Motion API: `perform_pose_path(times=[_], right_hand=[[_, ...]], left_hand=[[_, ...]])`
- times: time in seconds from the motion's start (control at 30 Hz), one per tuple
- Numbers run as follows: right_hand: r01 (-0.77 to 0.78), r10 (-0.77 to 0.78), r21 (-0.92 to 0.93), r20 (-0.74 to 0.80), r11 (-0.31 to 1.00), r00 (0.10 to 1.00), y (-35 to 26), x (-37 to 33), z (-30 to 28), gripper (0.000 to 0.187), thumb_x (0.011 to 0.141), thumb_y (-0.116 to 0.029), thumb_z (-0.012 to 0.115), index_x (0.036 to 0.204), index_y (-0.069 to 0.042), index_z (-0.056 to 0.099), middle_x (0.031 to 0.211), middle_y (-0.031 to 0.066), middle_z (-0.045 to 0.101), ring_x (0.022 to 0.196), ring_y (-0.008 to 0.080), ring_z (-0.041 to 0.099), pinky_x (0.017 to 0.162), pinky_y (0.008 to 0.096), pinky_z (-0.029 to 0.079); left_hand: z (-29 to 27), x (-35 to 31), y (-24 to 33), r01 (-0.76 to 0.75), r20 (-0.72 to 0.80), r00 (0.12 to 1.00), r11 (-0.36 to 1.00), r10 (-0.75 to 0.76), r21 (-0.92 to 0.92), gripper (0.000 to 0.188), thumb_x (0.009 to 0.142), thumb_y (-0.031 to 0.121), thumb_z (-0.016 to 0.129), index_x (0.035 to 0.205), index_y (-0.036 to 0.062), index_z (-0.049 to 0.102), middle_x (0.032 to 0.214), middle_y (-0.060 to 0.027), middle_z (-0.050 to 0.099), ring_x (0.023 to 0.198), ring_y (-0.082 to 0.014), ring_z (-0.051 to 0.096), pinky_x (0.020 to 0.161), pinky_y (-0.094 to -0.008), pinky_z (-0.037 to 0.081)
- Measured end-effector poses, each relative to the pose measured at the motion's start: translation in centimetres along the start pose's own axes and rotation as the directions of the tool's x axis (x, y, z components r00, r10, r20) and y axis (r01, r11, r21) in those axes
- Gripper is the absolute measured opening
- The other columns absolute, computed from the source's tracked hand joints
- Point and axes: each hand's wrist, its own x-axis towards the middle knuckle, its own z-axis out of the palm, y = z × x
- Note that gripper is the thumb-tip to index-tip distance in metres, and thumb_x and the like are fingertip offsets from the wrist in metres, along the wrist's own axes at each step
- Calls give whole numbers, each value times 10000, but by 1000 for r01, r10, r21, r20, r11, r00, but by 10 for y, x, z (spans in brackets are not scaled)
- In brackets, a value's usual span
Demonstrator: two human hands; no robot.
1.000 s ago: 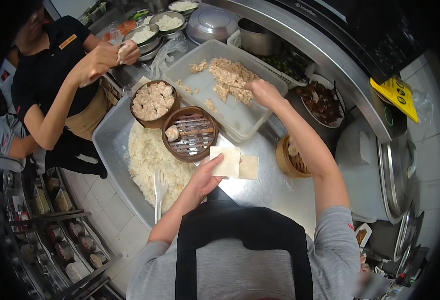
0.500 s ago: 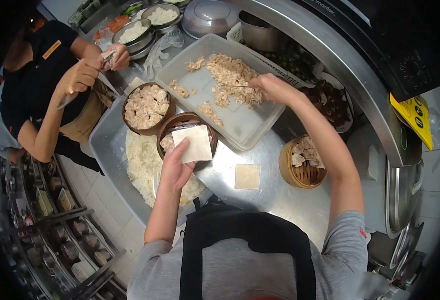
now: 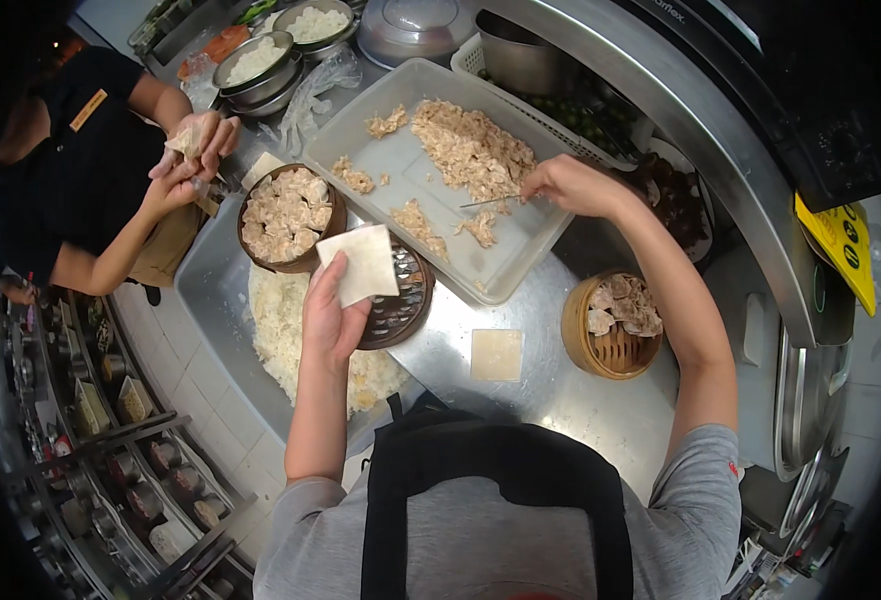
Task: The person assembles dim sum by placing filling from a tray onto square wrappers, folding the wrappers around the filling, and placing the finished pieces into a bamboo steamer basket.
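Observation:
My left hand (image 3: 332, 322) holds a square dough wrapper (image 3: 358, 262) flat on its fingers, above a dark round steamer (image 3: 408, 310) with a slatted base. My right hand (image 3: 575, 187) grips a thin metal spreader (image 3: 484, 202) over a clear plastic tub (image 3: 352, 135). In the tub is a big heap of pale minced filling (image 3: 465, 142). A small lump of filling (image 3: 478, 230) lies by the spreader's near side. Another square wrapper (image 3: 496, 355) rests on the steel counter. Whether it is one sheet or a stack I cannot tell.
A steamer of dumplings (image 3: 285, 215) stands left; a bamboo steamer (image 3: 610, 335) with a few stands right. A blue-grey bin (image 3: 222, 275) holds white shredded stuff. At the left, a co-worker's hands (image 3: 192, 150) work on a dumpling. A curved steel edge (image 3: 650, 105) arches at the right.
My right hand has shifted right and nearer with the spreader, and a small lump now sits apart from the heap. My left hand has moved slightly left with the wrapper. The co-worker's hands have moved.

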Motion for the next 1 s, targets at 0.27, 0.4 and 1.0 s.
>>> perform_pose_path(times=[0.27, 0.4, 1.0], right_hand=[[-147, 144, -20, -112, 989, 983, -23, -55, -21, 221, 828, 45, 518, 1004, 27, 651, 977, 198, 662, 963, 328, 623, 833, 379, 488], [-257, 238, -27, -292, 966, 926, -49, -93, -34, 220, 857, 23, 492, 1024, 33, 635, 989, 210, 654, 959, 334, 621, 832, 377, 486], [-244, 263, 100, -460, 965, 848, -71, -180, 7, 231, 810, 16, 534, 1010, -20, 644, 855, 154, 612, 825, 336, 606, 737, 403, 466]], left_hand=[[41, 113, -22, -522, 530, 848, 181, 0, 834, 292, 927, 167, 478, 1111, -13, 617, 1091, -156, 630, 1010, -256, 591, 880, -345, 451], [74, 150, -76, -588, 550, 808, -330, -210, 738, 263, 887, 153, 489, 1016, -16, 644, 1024, -254, 617, 955, -369, 604, 852, -414, 466], [78, 142, -123, -653, 387, 751, -519, -535, 552, 592, 609, 306, 825, 1083, 38, 592, 1018, -172, 625, 1074, -329, 566, 857, -406, 493]])
